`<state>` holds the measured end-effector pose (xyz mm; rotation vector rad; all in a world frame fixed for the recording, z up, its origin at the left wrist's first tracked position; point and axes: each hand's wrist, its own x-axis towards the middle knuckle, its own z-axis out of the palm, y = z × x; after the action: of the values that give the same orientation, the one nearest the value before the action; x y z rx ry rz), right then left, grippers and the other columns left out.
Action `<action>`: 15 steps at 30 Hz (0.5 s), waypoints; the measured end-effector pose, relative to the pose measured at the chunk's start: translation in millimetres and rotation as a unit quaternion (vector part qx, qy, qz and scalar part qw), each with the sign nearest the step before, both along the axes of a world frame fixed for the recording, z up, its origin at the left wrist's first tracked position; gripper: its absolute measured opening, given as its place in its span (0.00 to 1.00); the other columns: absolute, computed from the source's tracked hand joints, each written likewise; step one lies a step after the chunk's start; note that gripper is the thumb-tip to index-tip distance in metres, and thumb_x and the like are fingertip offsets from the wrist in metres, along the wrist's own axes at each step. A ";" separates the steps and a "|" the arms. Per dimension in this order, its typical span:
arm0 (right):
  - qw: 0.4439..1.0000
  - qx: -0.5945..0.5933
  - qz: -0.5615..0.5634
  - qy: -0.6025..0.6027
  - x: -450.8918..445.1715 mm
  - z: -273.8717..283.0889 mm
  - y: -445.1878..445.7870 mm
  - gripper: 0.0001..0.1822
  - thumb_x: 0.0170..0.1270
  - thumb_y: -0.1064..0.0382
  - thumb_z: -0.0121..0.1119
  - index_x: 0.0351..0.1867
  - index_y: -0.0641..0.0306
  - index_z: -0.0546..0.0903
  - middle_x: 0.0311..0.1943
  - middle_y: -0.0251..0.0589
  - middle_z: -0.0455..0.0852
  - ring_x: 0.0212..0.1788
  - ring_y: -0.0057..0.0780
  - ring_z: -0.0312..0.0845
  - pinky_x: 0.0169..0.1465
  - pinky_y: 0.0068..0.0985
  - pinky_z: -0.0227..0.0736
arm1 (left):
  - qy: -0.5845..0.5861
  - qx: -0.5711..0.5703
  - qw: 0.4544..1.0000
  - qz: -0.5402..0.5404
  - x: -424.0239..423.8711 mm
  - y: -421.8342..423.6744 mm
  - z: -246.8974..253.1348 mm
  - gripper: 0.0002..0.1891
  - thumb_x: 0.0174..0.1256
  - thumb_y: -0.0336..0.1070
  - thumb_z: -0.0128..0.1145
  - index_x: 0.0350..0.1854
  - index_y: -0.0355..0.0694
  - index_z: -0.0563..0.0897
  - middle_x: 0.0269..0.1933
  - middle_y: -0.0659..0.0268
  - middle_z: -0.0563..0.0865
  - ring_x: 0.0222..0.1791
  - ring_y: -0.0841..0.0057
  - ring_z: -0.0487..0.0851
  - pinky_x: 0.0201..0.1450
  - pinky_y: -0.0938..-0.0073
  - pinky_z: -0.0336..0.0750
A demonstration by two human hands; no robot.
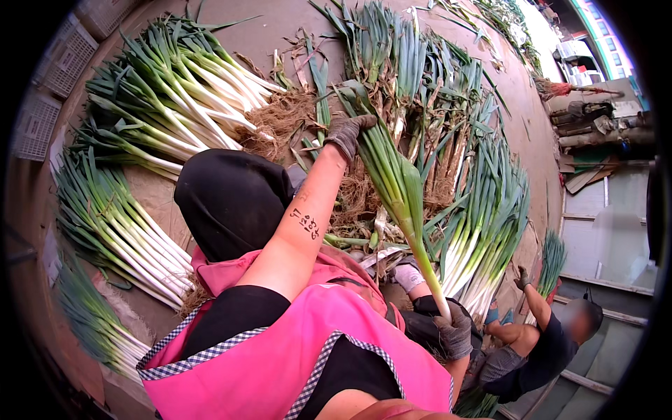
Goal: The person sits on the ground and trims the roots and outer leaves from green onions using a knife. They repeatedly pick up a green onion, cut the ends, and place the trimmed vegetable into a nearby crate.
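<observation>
A long large green onion slants across the space in front of my pink apron. My left hand, in a dirty grey-brown glove, grips its leafy upper end. Around its white lower stem my gloved right hand is closed, near my knee; the root end is hidden there. Behind the stalk lies a pile of untrimmed green onions with dry brown leaves and soil-coloured roots. Beneath it are torn leaves and peelings. Cleaner green onions with bright white stems lie close by on the right.
At left lie bundles of white-stemmed green onions and more bundles below. Plastic crates stand at the far left. A person squats at right. A broom and stacked poles lie beyond the concrete floor.
</observation>
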<state>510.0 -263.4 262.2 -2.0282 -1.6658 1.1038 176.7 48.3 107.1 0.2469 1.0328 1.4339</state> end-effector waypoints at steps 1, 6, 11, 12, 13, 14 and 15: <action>0.999 -0.016 -0.011 0.025 0.2 1.3 -3.3 0.22 0.49 0.63 0.65 0.46 0.66 0.76 0.31 0.35 0.79 0.33 0.20 0.71 0.39 0.22 0.68 | -0.058 0.007 0.998 0.002 -2.2 3.7 0.2 0.09 0.47 0.30 0.63 0.31 0.32 0.80 0.26 0.60 0.83 0.23 0.67 0.82 0.29 0.67 0.79; 0.971 -0.102 -0.132 0.172 -10.0 3.7 -13.7 0.23 0.47 0.59 0.66 0.45 0.68 0.76 0.28 0.28 0.75 0.28 0.15 0.68 0.32 0.16 0.65 | -0.174 0.078 0.981 -0.044 -27.7 25.5 4.2 0.21 0.61 0.50 0.50 0.41 0.34 0.75 0.29 0.59 0.83 0.24 0.65 0.81 0.32 0.65 0.80; 0.955 -0.075 -0.092 0.270 -40.8 -7.1 22.5 0.19 0.53 0.57 0.59 0.44 0.68 0.75 0.18 0.28 0.70 0.16 0.13 0.63 0.18 0.13 0.56 | -0.242 0.023 0.961 0.130 1.9 16.9 20.7 0.43 0.48 0.76 0.40 0.51 0.39 0.73 0.52 0.57 0.76 0.53 0.62 0.73 0.58 0.56 0.65; 0.968 -0.076 -0.089 0.224 -51.0 -11.1 35.5 0.16 0.55 0.58 0.57 0.41 0.67 0.75 0.17 0.28 0.69 0.16 0.14 0.63 0.18 0.14 0.56 | -0.245 -0.004 0.962 0.119 15.9 8.9 24.5 0.44 0.47 0.77 0.42 0.53 0.40 0.71 0.52 0.59 0.76 0.52 0.62 0.73 0.57 0.55 0.66; 0.968 -0.088 -0.068 0.224 -58.5 -15.0 53.1 0.14 0.55 0.59 0.56 0.38 0.66 0.75 0.17 0.28 0.70 0.16 0.14 0.63 0.18 0.14 0.57 | -0.252 -0.042 0.962 0.101 29.7 -7.4 25.6 0.44 0.45 0.77 0.43 0.54 0.41 0.70 0.52 0.61 0.76 0.51 0.63 0.74 0.57 0.55 0.66; 0.967 -0.047 -0.032 0.247 -69.2 -22.0 69.8 0.13 0.55 0.59 0.56 0.37 0.65 0.74 0.18 0.28 0.70 0.17 0.13 0.64 0.20 0.15 0.57 | -0.266 -0.031 0.962 0.051 49.4 -21.0 27.0 0.43 0.46 0.77 0.44 0.52 0.41 0.71 0.48 0.62 0.78 0.48 0.64 0.76 0.53 0.57 0.69; 0.936 -0.050 -0.048 0.345 -79.2 -29.1 82.3 0.12 0.55 0.59 0.55 0.38 0.64 0.75 0.18 0.28 0.70 0.19 0.13 0.63 0.21 0.15 0.58 | -0.281 -0.024 0.960 0.007 69.4 -32.0 27.5 0.41 0.46 0.76 0.44 0.49 0.42 0.72 0.43 0.63 0.81 0.44 0.66 0.78 0.49 0.59 0.72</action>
<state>430.8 -181.1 233.1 -1.4779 -1.1509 1.6390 246.1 16.2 134.6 -0.1983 0.5988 1.3757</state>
